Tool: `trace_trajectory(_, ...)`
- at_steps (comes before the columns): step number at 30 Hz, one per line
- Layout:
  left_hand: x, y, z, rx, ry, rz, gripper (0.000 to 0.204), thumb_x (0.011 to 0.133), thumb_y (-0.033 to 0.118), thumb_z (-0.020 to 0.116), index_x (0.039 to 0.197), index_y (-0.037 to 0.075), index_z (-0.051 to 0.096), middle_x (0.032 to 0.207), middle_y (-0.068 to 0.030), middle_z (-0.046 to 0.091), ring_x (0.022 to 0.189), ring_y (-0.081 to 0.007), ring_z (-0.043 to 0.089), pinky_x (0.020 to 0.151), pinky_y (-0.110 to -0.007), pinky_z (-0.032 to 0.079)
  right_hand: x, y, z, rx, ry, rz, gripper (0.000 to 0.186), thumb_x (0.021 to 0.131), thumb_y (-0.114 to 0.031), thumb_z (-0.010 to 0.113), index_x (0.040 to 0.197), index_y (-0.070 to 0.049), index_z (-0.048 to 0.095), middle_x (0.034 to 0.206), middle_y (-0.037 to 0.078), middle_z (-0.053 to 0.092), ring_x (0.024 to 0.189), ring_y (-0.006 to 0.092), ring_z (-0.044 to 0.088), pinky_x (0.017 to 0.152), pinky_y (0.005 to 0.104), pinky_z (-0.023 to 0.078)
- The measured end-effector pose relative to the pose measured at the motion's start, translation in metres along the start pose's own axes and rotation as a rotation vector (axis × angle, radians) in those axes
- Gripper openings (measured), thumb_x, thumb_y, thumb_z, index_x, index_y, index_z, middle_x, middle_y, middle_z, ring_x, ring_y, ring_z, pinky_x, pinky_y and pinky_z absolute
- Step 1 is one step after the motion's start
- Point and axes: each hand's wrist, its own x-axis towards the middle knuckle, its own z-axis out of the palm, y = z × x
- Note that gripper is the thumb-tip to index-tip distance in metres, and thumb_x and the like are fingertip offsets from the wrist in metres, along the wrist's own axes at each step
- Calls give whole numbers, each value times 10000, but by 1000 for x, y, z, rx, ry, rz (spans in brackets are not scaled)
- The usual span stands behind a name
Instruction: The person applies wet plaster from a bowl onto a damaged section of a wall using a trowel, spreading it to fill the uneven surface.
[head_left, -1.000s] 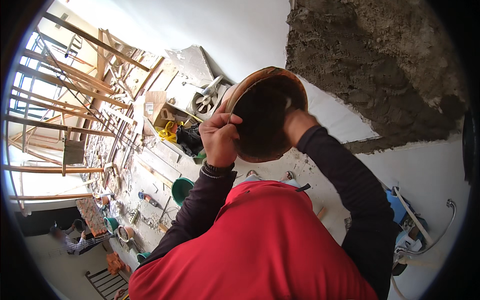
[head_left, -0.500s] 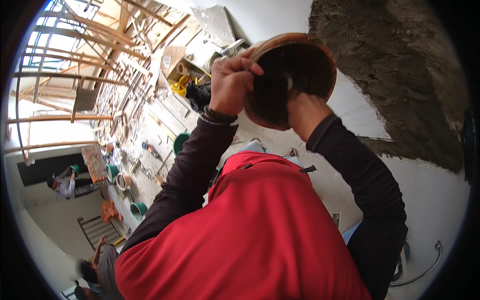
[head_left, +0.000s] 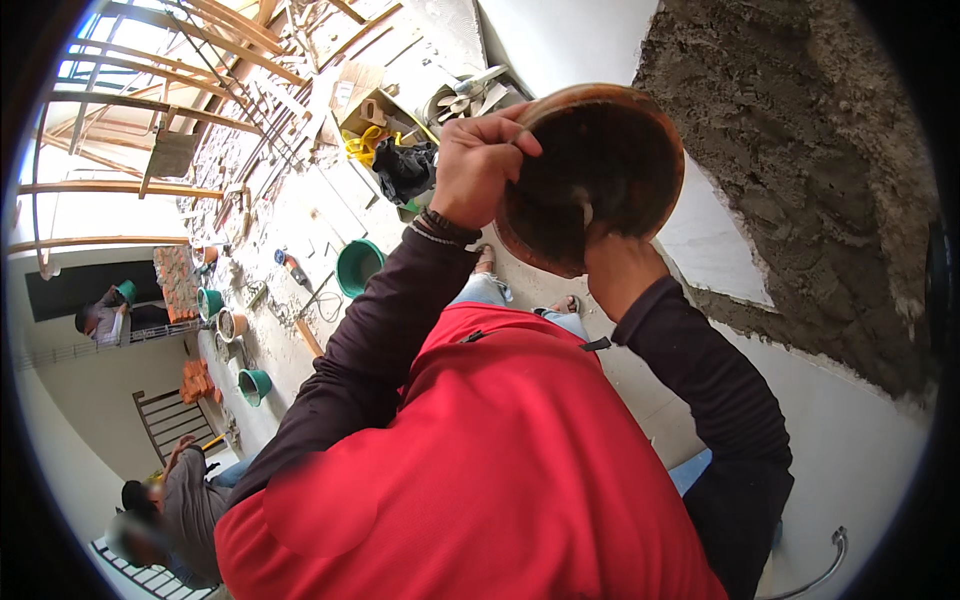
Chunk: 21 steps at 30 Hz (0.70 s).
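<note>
My left hand point(head_left: 480, 170) grips the rim of a round, brown-rimmed bucket point(head_left: 625, 140), its thumb hooked over the edge. The bucket is tilted so that its dark inside faces me, close to the wall. At its lower right, my right hand point(head_left: 622, 275) reaches into the mouth with its fingers closed. A pale, slim piece shows just above that hand against the dark inside. I cannot make out what it is, and the fingertips are hidden.
Rough wet-looking grey mortar point(head_left: 790, 160) covers part of the white wall at right. A green bucket point(head_left: 357, 268), power tool point(head_left: 291, 267), black bag point(head_left: 405, 168) and timber scaffolding point(head_left: 180, 110) lie to the left. One person point(head_left: 190, 510) is at lower left, another point(head_left: 115, 315) farther off.
The view has shifted, with more of the floor and green bucket showing. The tilted bucket sits slightly lower and to the right in view. Both hands keep their places on it.
</note>
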Motion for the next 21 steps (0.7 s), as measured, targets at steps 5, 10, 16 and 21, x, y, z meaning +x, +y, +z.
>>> trace_trajectory(5, 5, 6, -24, -140, 22, -95, 216, 552, -102, 445, 654, -77, 635, 1069, -230, 637, 980, -230, 597, 753, -204, 426, 7, 21, -42, 95, -122, 15, 143, 792, -61, 525, 894, 32, 561, 770, 204, 654, 753, 375, 660, 674, 440, 543)
trace_trajectory(10, 35, 15, -44, -171, -105, -47, 198, 532, -93, 440, 618, -83, 618, 1084, -243, 631, 1009, -248, 595, 806, -223, 428, 32, -6, -27, 80, -19, 304, 155, 810, -35, 471, 938, 39, 519, 750, 239, 634, 773, 416, 642, 692, 485, 522)
trace_trajectory(16, 79, 34, -108, -6, -157, -20, 187, 565, -72, 443, 611, -63, 625, 728, -136, 654, 1020, -241, 596, 834, -240, 433, 68, -62, -29, 220, -26, 347, 197, 809, -68, 464, 950, 27, 563, 777, 243, 639, 765, 407, 646, 677, 494, 522)
trace_trajectory(21, 98, 59, -131, 176, -325, 68, 234, 563, -35, 488, 714, -75, 662, 1020, -230, 670, 970, -233, 629, 838, -248, 459, 130, -93, 5, 121, -77, 495, 217, 811, -96, 477, 925, 26, 617, 822, 234, 650, 799, 380, 657, 699, 459, 540)
